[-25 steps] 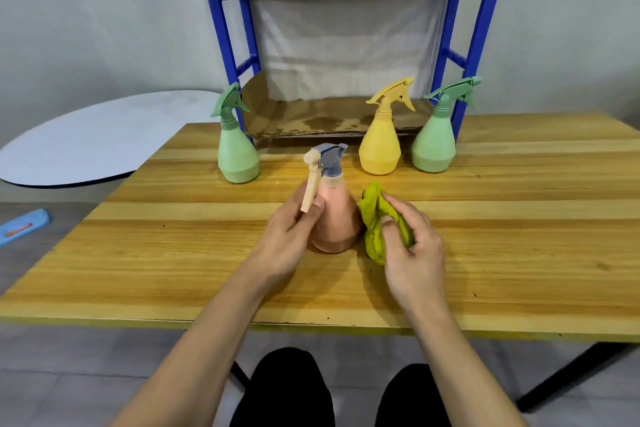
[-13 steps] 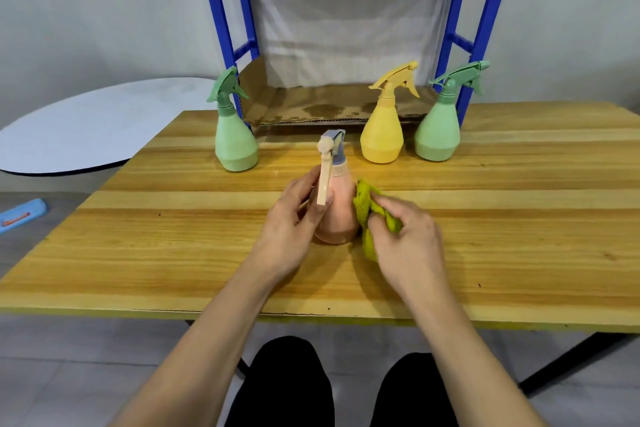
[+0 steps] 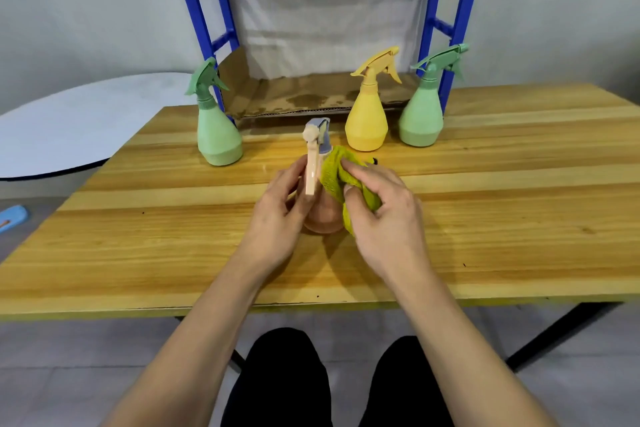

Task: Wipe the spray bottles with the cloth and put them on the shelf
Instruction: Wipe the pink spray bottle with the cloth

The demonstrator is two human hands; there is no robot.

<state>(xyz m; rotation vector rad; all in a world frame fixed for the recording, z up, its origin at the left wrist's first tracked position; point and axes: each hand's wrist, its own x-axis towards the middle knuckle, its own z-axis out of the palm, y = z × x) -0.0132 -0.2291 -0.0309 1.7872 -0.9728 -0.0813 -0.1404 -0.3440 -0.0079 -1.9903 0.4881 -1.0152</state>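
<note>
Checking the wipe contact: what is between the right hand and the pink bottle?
In the head view, the yellow-green cloth lies between the right hand and the pink bottle, pressed against its upper right side. The left hand grips the bottle directly.

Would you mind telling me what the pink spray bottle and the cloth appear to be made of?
Pink spray bottle: apparently matte plastic, judging by its smooth, even, moulded-looking surface without glare. Yellow-green cloth: soft, probably terry or microfibre fabric, given its nubby texture and folds.
</note>
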